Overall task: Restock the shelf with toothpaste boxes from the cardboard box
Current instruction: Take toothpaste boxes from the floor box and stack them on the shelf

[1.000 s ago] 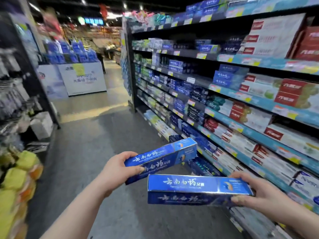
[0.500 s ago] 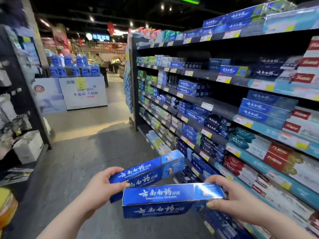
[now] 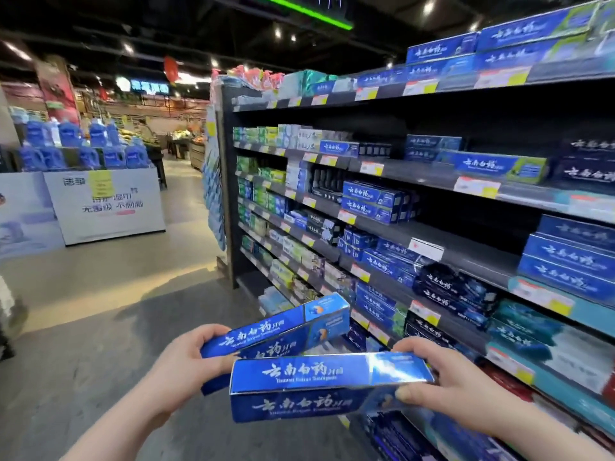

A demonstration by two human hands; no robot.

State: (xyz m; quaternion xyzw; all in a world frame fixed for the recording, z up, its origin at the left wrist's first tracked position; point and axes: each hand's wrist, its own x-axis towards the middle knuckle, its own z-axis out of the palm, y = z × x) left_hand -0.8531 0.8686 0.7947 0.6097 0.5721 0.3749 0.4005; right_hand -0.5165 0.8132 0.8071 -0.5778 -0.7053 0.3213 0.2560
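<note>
- Both toothpaste boxes have drawn closer together than a second ago, the nearer one now overlapping the other's lower edge; the view has lifted, so higher rows of the shelf (image 3: 466,257) fill the right of the frame
- Left hand (image 3: 186,364), lower centre-left, grips the farther toothpaste box (image 3: 283,327) at its near end, fingers curled over the top and thumb on the side; this box tilts up toward the right
- Right hand (image 3: 446,387), lower right, holds the nearer toothpaste box (image 3: 329,377) by its right end, fingers over the top edge and thumb pressed on the front face; this box lies almost level, its white lettering facing up
- Both boxes are in the air at lower centre, apart from the shelf and in front of its lower rows
- Shelf rows carry blue, dark and green toothpaste packs with white and yellow price tags (image 3: 476,186) along the edges; part of one middle row shows bare grey board
- Grey floor (image 3: 83,377) spreads across the lower left; a white display stand (image 3: 106,207) topped with blue bottles (image 3: 100,134) stands at middle left
- Green light strip (image 3: 306,13) runs across the dark ceiling at top centre
</note>
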